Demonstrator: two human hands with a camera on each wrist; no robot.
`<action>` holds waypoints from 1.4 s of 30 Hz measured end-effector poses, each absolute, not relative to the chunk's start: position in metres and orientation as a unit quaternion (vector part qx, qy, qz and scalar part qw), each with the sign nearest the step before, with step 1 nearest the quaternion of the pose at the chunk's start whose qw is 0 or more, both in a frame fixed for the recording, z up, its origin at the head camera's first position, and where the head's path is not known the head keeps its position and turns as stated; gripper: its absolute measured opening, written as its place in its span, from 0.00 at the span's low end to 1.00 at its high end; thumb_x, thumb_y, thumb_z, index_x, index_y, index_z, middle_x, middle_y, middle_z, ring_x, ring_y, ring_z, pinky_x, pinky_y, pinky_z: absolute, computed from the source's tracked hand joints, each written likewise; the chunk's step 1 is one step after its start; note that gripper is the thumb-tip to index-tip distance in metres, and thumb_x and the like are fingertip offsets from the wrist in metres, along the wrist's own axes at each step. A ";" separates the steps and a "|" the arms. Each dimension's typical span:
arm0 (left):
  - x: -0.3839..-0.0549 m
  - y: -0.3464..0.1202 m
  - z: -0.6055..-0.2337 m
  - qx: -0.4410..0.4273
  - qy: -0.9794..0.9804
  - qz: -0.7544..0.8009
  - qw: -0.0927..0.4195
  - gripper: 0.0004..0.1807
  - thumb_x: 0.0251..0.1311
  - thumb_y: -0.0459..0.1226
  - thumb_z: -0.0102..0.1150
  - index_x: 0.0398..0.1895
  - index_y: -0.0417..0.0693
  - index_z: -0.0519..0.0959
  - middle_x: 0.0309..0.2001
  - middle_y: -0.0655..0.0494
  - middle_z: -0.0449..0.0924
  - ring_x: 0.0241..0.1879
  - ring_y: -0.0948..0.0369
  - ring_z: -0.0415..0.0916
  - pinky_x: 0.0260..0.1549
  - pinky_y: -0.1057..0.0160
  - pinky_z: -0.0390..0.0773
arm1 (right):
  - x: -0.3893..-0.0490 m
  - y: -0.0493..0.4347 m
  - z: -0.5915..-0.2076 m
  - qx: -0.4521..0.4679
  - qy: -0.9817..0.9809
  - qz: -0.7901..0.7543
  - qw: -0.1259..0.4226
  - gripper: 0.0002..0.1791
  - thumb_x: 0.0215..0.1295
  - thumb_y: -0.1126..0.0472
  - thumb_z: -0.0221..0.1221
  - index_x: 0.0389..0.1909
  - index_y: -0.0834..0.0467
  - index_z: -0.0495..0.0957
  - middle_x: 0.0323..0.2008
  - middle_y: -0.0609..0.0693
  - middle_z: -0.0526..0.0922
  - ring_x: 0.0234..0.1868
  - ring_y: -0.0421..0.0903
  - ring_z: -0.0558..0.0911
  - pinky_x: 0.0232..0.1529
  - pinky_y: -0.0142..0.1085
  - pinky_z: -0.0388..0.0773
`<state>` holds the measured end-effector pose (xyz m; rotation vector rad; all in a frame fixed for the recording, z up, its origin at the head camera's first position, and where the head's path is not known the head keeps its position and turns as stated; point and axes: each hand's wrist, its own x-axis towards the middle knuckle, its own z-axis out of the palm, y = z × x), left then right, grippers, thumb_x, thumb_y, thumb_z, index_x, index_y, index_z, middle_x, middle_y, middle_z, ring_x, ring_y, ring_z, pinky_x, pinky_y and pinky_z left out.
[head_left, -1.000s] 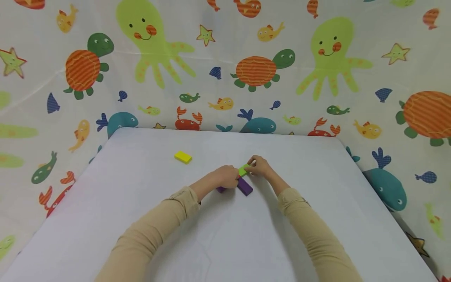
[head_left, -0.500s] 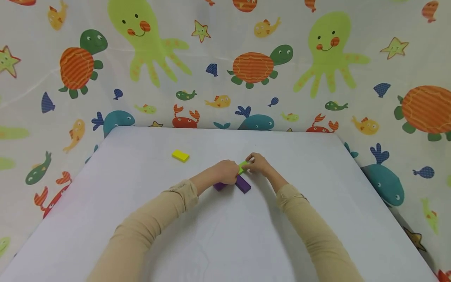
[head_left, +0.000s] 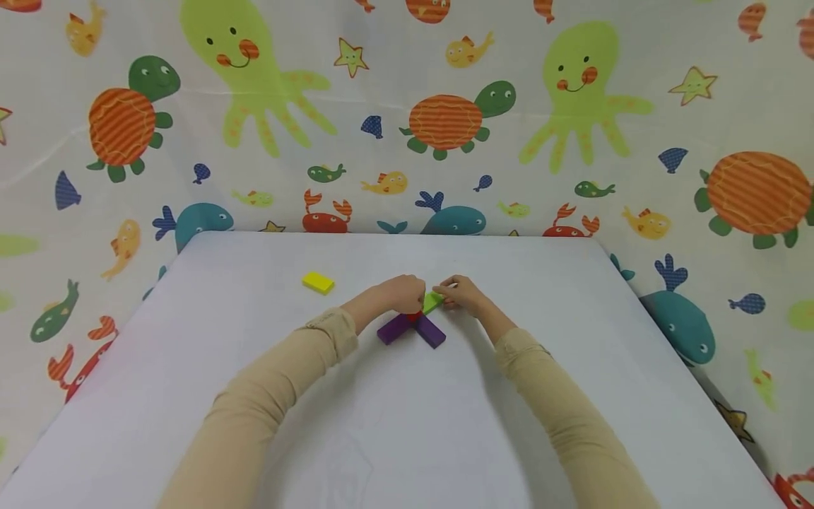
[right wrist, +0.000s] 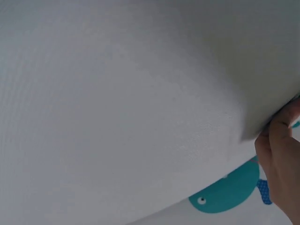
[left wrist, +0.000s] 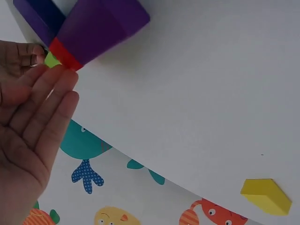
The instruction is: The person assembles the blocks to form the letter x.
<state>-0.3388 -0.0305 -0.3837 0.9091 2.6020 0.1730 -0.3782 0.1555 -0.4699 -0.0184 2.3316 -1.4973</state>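
In the middle of the white table, two purple blocks (head_left: 395,329) (head_left: 430,330) meet at an angle beside a small red piece (head_left: 415,317). A light green block (head_left: 432,302) extends from there toward the far right. My left hand (head_left: 402,293) is over the red piece and the green block's near end; in the left wrist view, its fingers (left wrist: 58,110) are mostly straight with tips near the red piece. My right hand (head_left: 466,293) pinches the green block's far end, where its fingers partly cover it. The right wrist view shows only that hand's side, without the block.
A yellow block (head_left: 318,283) lies apart on the table (head_left: 356,438), to the left of and behind the other blocks. Behind the table's far edge hangs a cloth (head_left: 381,92) printed with sea animals.
My left hand has shifted away from me, uncovering the red piece and more of the left purple block. My right hand stays at the green block. The head view has shifted slightly.
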 end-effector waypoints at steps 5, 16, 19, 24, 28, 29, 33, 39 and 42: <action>-0.350 -0.049 -0.385 0.306 0.924 0.149 0.177 0.14 0.60 0.31 0.50 0.44 0.37 0.83 0.41 0.47 0.85 0.23 0.64 0.63 0.24 0.71 0.64 | -0.435 0.160 -0.531 0.024 0.827 -0.537 0.167 0.28 0.57 0.46 0.63 0.48 0.63 0.72 0.33 0.56 0.79 0.29 0.44 0.81 0.31 0.35 0.82; -0.362 -0.096 -0.407 0.302 0.927 0.212 0.065 0.15 0.64 0.36 0.53 0.52 0.42 0.80 0.46 0.49 0.84 0.44 0.53 0.76 0.48 0.58 0.75 | -0.346 0.125 -0.438 0.015 0.914 -0.402 0.048 0.13 0.65 0.63 0.50 0.41 0.69 0.76 0.33 0.62 0.82 0.23 0.45 0.78 0.23 0.30 0.73; -0.363 -0.108 -0.410 0.291 0.932 0.209 0.054 0.17 0.63 0.38 0.56 0.53 0.43 0.79 0.49 0.48 0.82 0.50 0.52 0.76 0.55 0.54 0.73 | -0.330 0.122 -0.433 -0.030 0.939 -0.344 -0.004 0.12 0.66 0.65 0.50 0.39 0.70 0.76 0.32 0.63 0.82 0.24 0.47 0.77 0.23 0.30 0.70; -0.364 -0.126 -0.410 0.268 0.941 0.204 0.043 0.19 0.62 0.38 0.58 0.56 0.44 0.77 0.50 0.46 0.80 0.52 0.51 0.75 0.56 0.52 0.73 | -0.317 0.120 -0.429 -0.120 0.952 -0.278 -0.047 0.10 0.65 0.68 0.52 0.42 0.68 0.78 0.35 0.61 0.82 0.30 0.50 0.78 0.30 0.37 0.76; -0.363 -0.139 -0.410 0.263 0.944 0.198 0.031 0.17 0.61 0.38 0.59 0.52 0.41 0.79 0.50 0.45 0.81 0.55 0.49 0.74 0.59 0.51 0.71 | -0.313 0.121 -0.428 -0.187 0.957 -0.215 -0.059 0.11 0.64 0.68 0.54 0.44 0.65 0.79 0.39 0.58 0.82 0.37 0.51 0.79 0.36 0.39 0.78; -0.362 -0.142 -0.410 0.261 0.945 0.198 0.030 0.16 0.61 0.38 0.59 0.51 0.41 0.80 0.50 0.45 0.81 0.56 0.49 0.74 0.60 0.50 0.70 | -0.311 0.121 -0.427 -0.197 0.957 -0.206 -0.059 0.11 0.64 0.68 0.54 0.45 0.64 0.79 0.40 0.58 0.82 0.38 0.52 0.80 0.38 0.40 0.79; -0.357 -0.153 -0.409 0.254 0.946 0.201 0.028 0.16 0.61 0.38 0.59 0.50 0.41 0.80 0.51 0.44 0.80 0.57 0.48 0.73 0.61 0.49 0.68 | -0.305 0.119 -0.425 -0.211 0.956 -0.194 -0.070 0.12 0.64 0.68 0.55 0.47 0.63 0.80 0.41 0.58 0.83 0.42 0.53 0.79 0.40 0.41 0.80; -0.355 -0.165 -0.412 0.258 0.945 0.199 0.011 0.15 0.61 0.37 0.58 0.50 0.40 0.80 0.51 0.44 0.81 0.57 0.47 0.73 0.60 0.48 0.69 | -0.296 0.119 -0.420 -0.232 0.947 -0.211 -0.068 0.13 0.63 0.70 0.55 0.47 0.63 0.80 0.44 0.58 0.82 0.44 0.54 0.79 0.43 0.41 0.79; -0.355 -0.172 -0.415 0.251 0.947 0.202 0.021 0.17 0.61 0.37 0.58 0.51 0.39 0.79 0.52 0.43 0.80 0.58 0.46 0.72 0.60 0.47 0.68 | -0.291 0.122 -0.421 -0.289 0.936 -0.194 -0.052 0.13 0.63 0.70 0.56 0.48 0.64 0.80 0.50 0.60 0.80 0.52 0.56 0.78 0.52 0.43 0.78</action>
